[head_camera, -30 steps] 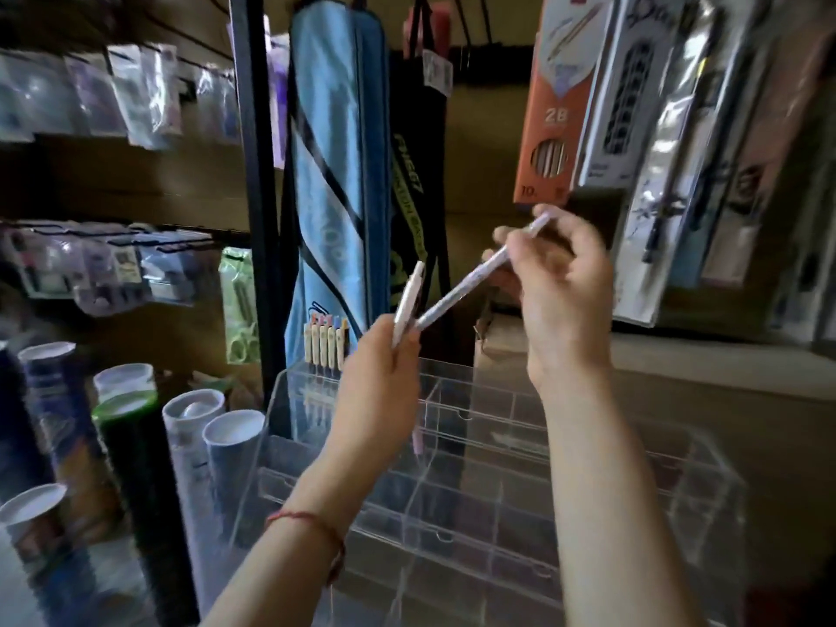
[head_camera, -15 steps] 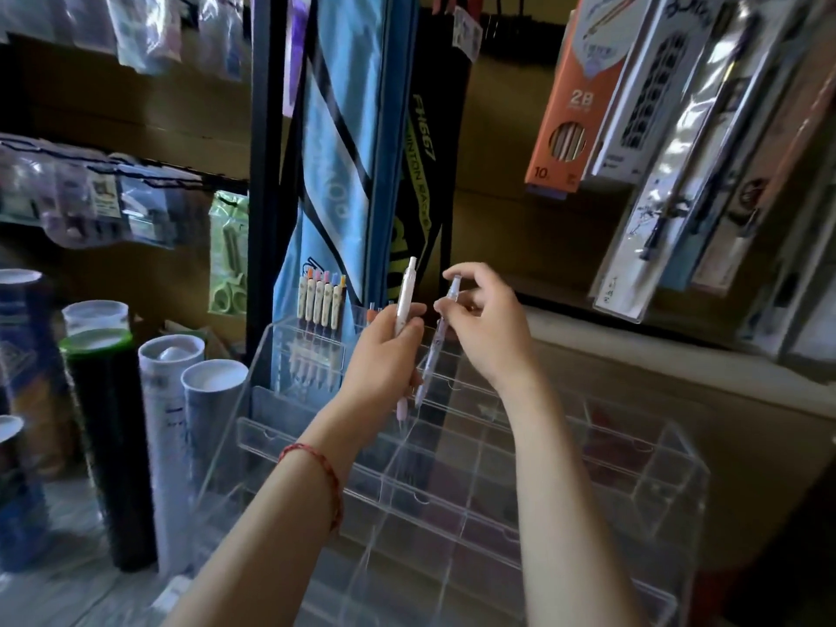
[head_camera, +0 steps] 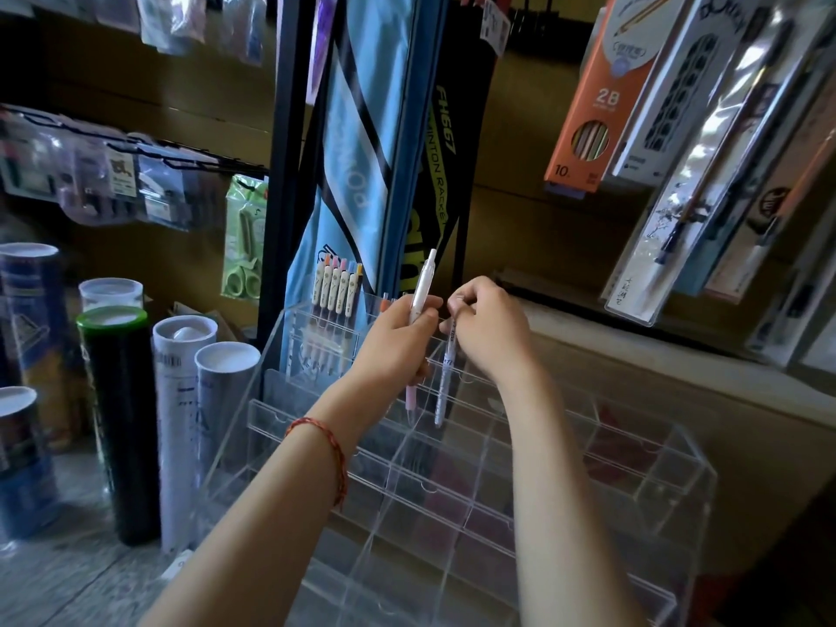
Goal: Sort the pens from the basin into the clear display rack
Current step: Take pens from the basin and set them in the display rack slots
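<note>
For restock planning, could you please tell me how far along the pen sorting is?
Done: pen row in the back-left compartment of the clear rack. In hand: left hand grips a pink-tipped pen, right hand a white pen, over it. Left: most compartments look empty.

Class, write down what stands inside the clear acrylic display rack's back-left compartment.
A row of white pens with coloured caps stands upright there. The left hand hides most of the neighbouring compartment.

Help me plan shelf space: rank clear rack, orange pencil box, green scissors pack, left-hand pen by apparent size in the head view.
1. clear rack
2. orange pencil box
3. green scissors pack
4. left-hand pen
The last two are unsure: the pen is longer, thinner and nearer the camera.
</note>
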A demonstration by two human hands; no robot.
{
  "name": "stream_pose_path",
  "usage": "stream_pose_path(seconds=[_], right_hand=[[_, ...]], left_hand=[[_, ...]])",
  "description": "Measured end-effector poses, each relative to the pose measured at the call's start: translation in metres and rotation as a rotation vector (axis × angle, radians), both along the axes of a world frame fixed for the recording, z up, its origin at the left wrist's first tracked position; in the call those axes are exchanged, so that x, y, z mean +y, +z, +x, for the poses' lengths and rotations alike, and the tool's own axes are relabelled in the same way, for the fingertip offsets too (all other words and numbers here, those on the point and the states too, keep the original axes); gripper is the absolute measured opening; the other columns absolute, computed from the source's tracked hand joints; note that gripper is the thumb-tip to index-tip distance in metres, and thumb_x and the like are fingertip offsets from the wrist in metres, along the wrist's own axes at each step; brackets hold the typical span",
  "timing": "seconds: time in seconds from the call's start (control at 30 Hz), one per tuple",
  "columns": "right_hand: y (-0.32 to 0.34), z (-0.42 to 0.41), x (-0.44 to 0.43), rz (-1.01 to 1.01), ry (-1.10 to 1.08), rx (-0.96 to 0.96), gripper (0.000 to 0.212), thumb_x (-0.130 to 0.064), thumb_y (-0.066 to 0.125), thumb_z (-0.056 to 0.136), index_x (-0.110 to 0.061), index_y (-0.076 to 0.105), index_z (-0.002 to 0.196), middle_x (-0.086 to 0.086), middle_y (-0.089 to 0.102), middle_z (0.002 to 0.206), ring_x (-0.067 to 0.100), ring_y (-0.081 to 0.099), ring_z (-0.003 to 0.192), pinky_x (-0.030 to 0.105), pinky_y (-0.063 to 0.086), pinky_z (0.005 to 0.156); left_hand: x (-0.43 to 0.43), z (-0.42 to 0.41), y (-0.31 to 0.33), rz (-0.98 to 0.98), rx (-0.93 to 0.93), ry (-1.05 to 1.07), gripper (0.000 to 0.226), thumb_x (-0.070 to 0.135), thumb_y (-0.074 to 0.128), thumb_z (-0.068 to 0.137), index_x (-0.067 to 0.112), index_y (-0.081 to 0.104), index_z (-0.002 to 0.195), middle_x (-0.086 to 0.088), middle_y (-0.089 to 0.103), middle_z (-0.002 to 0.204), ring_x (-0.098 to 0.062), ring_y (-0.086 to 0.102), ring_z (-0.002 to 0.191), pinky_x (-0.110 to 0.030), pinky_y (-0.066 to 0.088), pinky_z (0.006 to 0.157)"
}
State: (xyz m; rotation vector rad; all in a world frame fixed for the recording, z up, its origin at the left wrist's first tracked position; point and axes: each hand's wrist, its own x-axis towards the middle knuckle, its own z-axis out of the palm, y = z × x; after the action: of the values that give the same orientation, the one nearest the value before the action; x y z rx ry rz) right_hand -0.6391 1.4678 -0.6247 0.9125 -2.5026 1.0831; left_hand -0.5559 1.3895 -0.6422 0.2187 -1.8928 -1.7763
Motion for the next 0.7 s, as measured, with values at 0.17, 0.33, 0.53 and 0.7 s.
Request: stream_pose_path(seconds=[0.17, 0.33, 0.53, 0.7], right_hand=[[0.0, 0.004, 0.003, 0.002, 0.017, 0.001, 0.007, -0.023, 0.041, 0.098, -0.017, 0.044, 0.1, 0.007, 0.065, 0.093, 0.021, 0.06, 0.078, 0.037, 0.051, 0.064], [0.005, 0.008, 0.004, 0.184, 0.013, 0.017, 0.019, -0.02, 0.03, 0.099, -0.018, 0.049, 0.1, 0.006, 0.063, 0.092, 0.023, 0.055, 0.081, 0.032, 0.042, 0.064], [0.013, 0.011, 0.01, 0.353, -0.012, -0.088, 0.025, -0.035, 0.049, 0.094, -0.018, 0.051, 0.112, 0.003, 0.061, 0.104, 0.023, 0.058, 0.094, 0.042, 0.05, 0.086], [0.007, 0.012, 0.009, 0.513, -0.122, 0.019, 0.023, -0.03, 0.063, 0.088, -0.013, 0.051, 0.077, 0.001, 0.052, 0.072, 0.021, 0.054, 0.073, 0.028, 0.037, 0.055]], left_hand=[[0.0, 0.002, 0.001, -0.023, -0.022, -0.004, 0.021, 0.02, 0.036, 0.099, 0.019, 0.049, 0.115, -0.003, 0.042, 0.065, -0.011, 0.038, 0.05, -0.014, 0.034, 0.038], [0.001, 0.004, 0.001, -0.032, -0.024, -0.012, 0.017, 0.018, 0.035, 0.099, 0.021, 0.048, 0.109, -0.002, 0.041, 0.064, -0.011, 0.037, 0.049, -0.015, 0.033, 0.039], [0.001, 0.004, 0.0, -0.044, -0.037, -0.016, 0.025, 0.019, 0.035, 0.099, 0.016, 0.048, 0.12, -0.003, 0.045, 0.071, -0.01, 0.036, 0.049, -0.014, 0.033, 0.037], [0.002, 0.005, 0.002, -0.066, -0.037, -0.01, 0.025, 0.018, 0.036, 0.099, 0.015, 0.049, 0.12, 0.0, 0.04, 0.063, -0.009, 0.036, 0.048, -0.013, 0.032, 0.037]])
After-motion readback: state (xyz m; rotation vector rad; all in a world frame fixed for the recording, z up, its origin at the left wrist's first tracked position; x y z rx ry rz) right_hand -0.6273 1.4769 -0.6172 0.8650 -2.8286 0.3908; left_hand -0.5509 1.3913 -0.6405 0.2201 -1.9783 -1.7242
